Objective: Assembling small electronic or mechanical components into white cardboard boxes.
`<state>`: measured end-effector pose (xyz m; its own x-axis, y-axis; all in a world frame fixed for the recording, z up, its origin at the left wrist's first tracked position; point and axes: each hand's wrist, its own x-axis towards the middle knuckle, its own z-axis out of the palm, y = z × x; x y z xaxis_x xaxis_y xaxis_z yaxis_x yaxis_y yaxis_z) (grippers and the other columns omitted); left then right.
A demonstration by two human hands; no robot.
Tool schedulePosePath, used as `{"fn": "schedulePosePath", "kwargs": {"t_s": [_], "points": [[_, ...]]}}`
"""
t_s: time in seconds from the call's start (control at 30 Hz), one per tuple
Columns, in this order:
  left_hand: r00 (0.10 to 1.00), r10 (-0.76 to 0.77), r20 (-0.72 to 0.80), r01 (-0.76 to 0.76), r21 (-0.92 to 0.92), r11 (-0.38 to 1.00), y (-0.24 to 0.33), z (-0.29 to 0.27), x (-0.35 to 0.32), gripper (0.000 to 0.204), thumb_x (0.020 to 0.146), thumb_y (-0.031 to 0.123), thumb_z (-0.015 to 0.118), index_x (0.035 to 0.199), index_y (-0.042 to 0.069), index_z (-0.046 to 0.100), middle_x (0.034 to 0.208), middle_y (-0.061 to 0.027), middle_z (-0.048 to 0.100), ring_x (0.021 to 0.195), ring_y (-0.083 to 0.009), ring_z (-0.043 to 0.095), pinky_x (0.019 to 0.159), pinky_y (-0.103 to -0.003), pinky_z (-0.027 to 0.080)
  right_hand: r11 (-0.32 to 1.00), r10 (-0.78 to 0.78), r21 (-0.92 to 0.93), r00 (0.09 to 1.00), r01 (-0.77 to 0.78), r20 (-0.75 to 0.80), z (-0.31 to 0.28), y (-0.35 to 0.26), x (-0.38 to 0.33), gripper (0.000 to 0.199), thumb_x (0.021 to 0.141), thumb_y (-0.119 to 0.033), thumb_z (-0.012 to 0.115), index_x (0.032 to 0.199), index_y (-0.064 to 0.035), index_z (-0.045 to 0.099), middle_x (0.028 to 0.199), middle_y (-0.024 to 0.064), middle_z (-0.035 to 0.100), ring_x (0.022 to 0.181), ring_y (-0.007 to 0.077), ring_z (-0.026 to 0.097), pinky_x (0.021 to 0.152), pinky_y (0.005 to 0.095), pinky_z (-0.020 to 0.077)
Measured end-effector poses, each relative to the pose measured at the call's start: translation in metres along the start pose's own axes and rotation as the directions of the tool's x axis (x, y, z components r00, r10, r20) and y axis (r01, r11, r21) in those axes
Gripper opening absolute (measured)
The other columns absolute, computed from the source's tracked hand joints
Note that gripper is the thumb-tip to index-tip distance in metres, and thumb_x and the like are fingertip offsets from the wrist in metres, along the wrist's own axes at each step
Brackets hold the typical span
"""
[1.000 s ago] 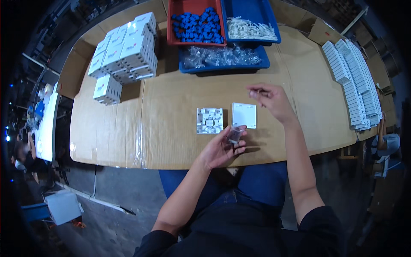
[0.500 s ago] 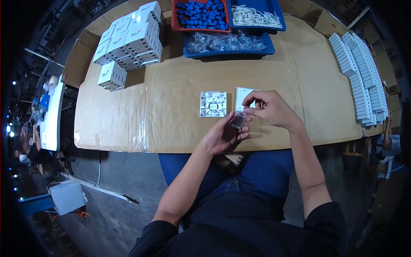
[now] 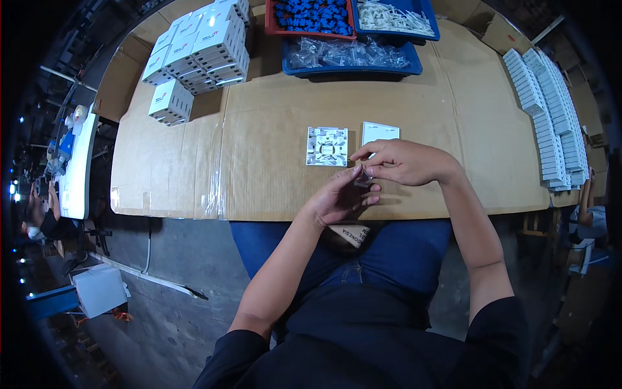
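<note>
My left hand [image 3: 338,198] is half curled, palm up, near the table's front edge, with a small clear plastic bag [image 3: 363,181] between thumb and fingers. From the right, my right hand [image 3: 413,162] meets it, thumb and forefinger pinched at the bag's upper end. Fingers cover much of the bag, and its contents cannot be made out. Just beyond my left hand lies a square white plastic tray [image 3: 327,133] with moulded inner parts, its open side up. A flat white square cover [image 3: 381,131] rests beside it, partly behind my right hand.
Stacked white boxes [image 3: 194,52] stand at the back left. Behind are a red bin [image 3: 311,35] of blue pieces, a blue bin [image 3: 435,26] of white pieces and another blue bin [image 3: 350,74] of clear bags. Rows of white units [image 3: 547,123] line the right edge of the cardboard-covered table [image 3: 278,188].
My right hand has come closer to my left, and its fingers now cover more of the bag. The whole view has shifted slightly, so the table appears higher.
</note>
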<state>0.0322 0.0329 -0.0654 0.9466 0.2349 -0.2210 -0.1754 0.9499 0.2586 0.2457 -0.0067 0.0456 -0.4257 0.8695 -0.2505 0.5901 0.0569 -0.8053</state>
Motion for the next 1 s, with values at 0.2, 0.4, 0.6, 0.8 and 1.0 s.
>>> {"fn": "schedulePosePath", "kwargs": {"t_s": [0.2, 0.4, 0.6, 0.8, 1.0], "points": [[0.999, -0.031, 0.039, 0.033, -0.040, 0.999, -0.001, -0.004, 0.002, 0.034, 0.104, 0.038, 0.061, 0.125, 0.011, 0.063, 0.115, -0.0060, 0.070, 0.114, -0.0231, 0.067, 0.104, -0.048, 0.055, 0.993, 0.012, 0.121, 1.000, -0.009, -0.025, 0.007, 0.006, 0.001, 0.047, 0.110, -0.030, 0.051, 0.138, 0.0071, 0.056, 0.119, 0.0208, 0.071, 0.108, 0.0257, 0.069, 0.095, 0.0356, 0.0517], [1.000, -0.010, -0.008, 0.010, 0.055, 0.998, 0.000, -0.009, 0.005, 0.034, 0.105, 0.039, 0.060, 0.125, 0.012, 0.063, 0.118, -0.0066, 0.070, 0.114, -0.0229, 0.068, 0.102, -0.047, 0.055, 0.983, 0.110, 0.145, 0.993, -0.116, 0.052, 0.012, -0.001, 0.004, 0.047, 0.112, -0.034, 0.045, 0.130, 0.0039, 0.065, 0.144, 0.0160, 0.059, 0.126, 0.0297, 0.060, 0.107, 0.0384, 0.0461], [0.999, -0.025, 0.046, 0.026, -0.033, 0.999, 0.001, -0.003, 0.007, 0.040, 0.110, 0.043, 0.046, 0.130, 0.011, 0.059, 0.121, -0.0121, 0.068, 0.107, -0.0249, 0.068, 0.098, -0.044, 0.055, 0.984, 0.049, 0.170, 0.998, -0.043, -0.026, -0.018, 0.004, -0.001, 0.035, 0.108, -0.025, 0.054, 0.122, 0.0028, 0.069, 0.139, 0.0152, 0.064, 0.124, 0.0267, 0.062, 0.107, 0.0385, 0.0472], [0.999, -0.034, -0.023, 0.034, -0.008, 0.999, 0.006, 0.008, 0.004, 0.054, 0.112, 0.043, 0.040, 0.142, 0.001, 0.053, 0.121, -0.0124, 0.069, 0.105, -0.0248, 0.069, 0.096, -0.042, 0.058, 0.987, 0.075, 0.162, 0.940, -0.021, -0.334, -0.099, 0.072, 0.035, 0.017, 0.101, -0.009, 0.062, 0.109, 0.0014, 0.073, 0.118, 0.0125, 0.074, 0.106, 0.0192, 0.069, 0.094, 0.0341, 0.0539], [0.997, -0.041, 0.069, 0.048, -0.099, 0.994, 0.005, 0.000, 0.009, 0.056, 0.113, 0.042, 0.039, 0.148, 0.000, 0.048, 0.125, -0.0139, 0.068, 0.107, -0.0261, 0.070, 0.098, -0.043, 0.058, 0.987, 0.010, -0.078, 0.533, -0.142, -0.846, -0.202, 0.124, 0.089, 0.018, 0.097, -0.016, 0.065, 0.106, -0.0024, 0.073, 0.099, 0.0122, 0.078, 0.092, 0.0237, 0.075, 0.080, 0.0359, 0.0566]]}}
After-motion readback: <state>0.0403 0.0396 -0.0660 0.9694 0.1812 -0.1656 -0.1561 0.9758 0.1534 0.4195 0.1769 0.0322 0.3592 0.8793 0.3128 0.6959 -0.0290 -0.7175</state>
